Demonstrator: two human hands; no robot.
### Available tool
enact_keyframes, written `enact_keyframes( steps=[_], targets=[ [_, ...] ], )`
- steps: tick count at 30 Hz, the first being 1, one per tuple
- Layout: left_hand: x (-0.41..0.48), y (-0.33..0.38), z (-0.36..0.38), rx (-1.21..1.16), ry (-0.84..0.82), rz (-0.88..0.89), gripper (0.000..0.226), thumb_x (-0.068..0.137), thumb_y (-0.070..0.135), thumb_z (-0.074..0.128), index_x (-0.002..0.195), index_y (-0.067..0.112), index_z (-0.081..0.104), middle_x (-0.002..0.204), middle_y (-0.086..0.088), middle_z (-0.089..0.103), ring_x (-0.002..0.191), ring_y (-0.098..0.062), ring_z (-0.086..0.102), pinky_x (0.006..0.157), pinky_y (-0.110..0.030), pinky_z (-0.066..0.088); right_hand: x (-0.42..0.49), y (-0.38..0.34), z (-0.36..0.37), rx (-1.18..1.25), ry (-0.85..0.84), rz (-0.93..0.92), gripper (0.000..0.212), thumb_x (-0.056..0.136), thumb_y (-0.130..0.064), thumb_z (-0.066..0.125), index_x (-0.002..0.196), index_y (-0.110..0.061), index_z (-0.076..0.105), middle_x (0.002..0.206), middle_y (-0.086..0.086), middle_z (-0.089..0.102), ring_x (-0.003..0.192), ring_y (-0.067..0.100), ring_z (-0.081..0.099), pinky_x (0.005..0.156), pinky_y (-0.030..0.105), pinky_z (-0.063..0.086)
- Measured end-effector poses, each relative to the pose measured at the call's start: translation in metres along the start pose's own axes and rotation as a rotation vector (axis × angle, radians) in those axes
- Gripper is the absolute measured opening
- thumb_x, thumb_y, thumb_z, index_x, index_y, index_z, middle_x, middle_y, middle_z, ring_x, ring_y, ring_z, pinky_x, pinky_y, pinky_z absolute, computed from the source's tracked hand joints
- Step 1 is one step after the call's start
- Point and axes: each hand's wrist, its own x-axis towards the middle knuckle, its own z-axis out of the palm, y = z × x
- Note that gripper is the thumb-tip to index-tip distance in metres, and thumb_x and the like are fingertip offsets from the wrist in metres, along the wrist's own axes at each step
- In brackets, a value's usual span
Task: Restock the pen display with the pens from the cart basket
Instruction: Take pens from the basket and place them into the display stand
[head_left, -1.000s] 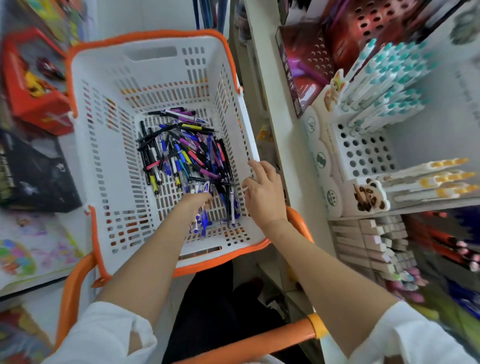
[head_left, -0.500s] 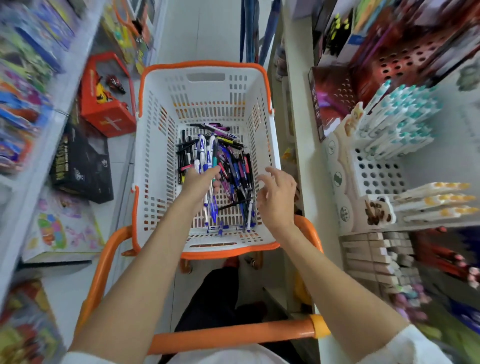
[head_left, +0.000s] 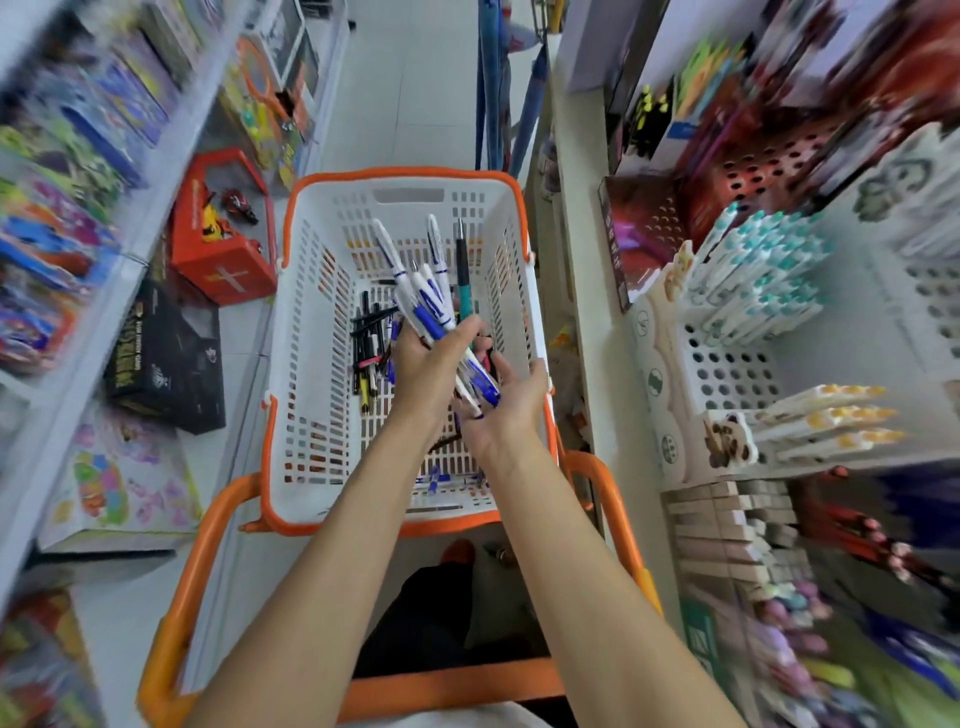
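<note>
My left hand (head_left: 428, 358) grips a bundle of pens (head_left: 423, 291), mostly white with blue grips plus one teal and black one, fanned upward above the white cart basket (head_left: 306, 332) with its orange rim. My right hand (head_left: 511, 402) sits just right of it, palm up and fingers spread, under the bundle's lower ends. More loose pens (head_left: 370, 345) lie on the basket floor. The white pen display (head_left: 727, 364) with round holes stands on the right shelf, holding teal-capped pens (head_left: 763, 275) above and yellow-tipped pens (head_left: 826, 421) below.
The orange cart handle (head_left: 457, 680) runs across in front of me. A red perforated display (head_left: 748, 171) sits above the pen display. Boxes of toys, a red case (head_left: 223, 234) and a black box (head_left: 166, 353) line the left shelf and floor. Stacked erasers (head_left: 727, 530) fill the lower right shelf.
My left hand has lifted a bundle of pens out of the basket. My right hand has turned palm up beneath them. The view has tilted up and back.
</note>
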Motion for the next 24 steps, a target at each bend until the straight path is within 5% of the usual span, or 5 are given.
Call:
enact_keyframes(
  steps=[6, 11, 16, 21, 24],
  targets=[
    [-0.012, 0.001, -0.004, 0.024, -0.050, -0.011, 0.015, 0.096, 0.008, 0.059, 0.086, 0.018, 0.064, 0.072, 0.004, 0.068, 0.068, -0.011, 0.067, 0.067, -0.030, 0.055, -0.009, -0.005, 0.011, -0.198, -0.093, -0.063, 0.060, 0.104, -0.055, 0.026, 0.121, -0.012, 0.065, 0.103, 0.001, 0.068, 0.102, 0.014, 0.060, 0.093, 0.036, 0.041],
    [-0.013, 0.002, -0.024, 0.115, -0.222, -0.139, 0.014, 0.092, 0.025, 0.067, 0.105, 0.020, 0.065, 0.105, -0.003, 0.072, 0.107, -0.019, 0.066, 0.104, -0.046, 0.047, -0.014, -0.040, 0.009, -0.641, -0.314, -0.343, 0.035, 0.101, -0.035, 0.050, 0.114, -0.005, 0.064, 0.088, 0.005, 0.065, 0.067, 0.008, 0.058, 0.056, 0.017, 0.046],
    [-0.018, 0.006, -0.030, 0.119, -0.358, -0.278, 0.018, 0.092, 0.025, 0.066, 0.108, 0.020, 0.060, 0.094, 0.012, 0.076, 0.096, 0.002, 0.068, 0.096, -0.020, 0.043, -0.019, -0.073, 0.012, -0.988, -0.540, -0.515, 0.013, 0.094, -0.017, 0.067, 0.098, -0.005, 0.067, 0.081, 0.002, 0.065, 0.075, 0.012, 0.060, 0.070, 0.025, 0.051],
    [-0.018, 0.010, -0.034, 0.040, -0.342, -0.408, 0.113, 0.071, 0.039, 0.073, 0.156, 0.011, 0.004, 0.162, -0.003, 0.019, 0.150, -0.022, 0.013, 0.119, -0.043, 0.015, -0.017, -0.078, 0.006, -0.945, -0.607, -0.492, 0.021, 0.093, -0.019, 0.068, 0.108, -0.004, 0.069, 0.106, 0.037, 0.060, 0.081, 0.042, 0.060, 0.071, 0.053, 0.058],
    [-0.010, 0.006, -0.041, -0.138, -0.442, -0.545, 0.105, 0.073, 0.027, 0.081, 0.155, 0.006, 0.019, 0.154, -0.019, 0.037, 0.141, -0.037, 0.038, 0.110, -0.058, 0.036, -0.017, -0.079, 0.002, -0.911, -0.595, -0.462, 0.020, 0.095, -0.015, 0.064, 0.113, -0.008, 0.069, 0.108, 0.019, 0.072, 0.096, 0.040, 0.069, 0.083, 0.055, 0.058]
  ],
)
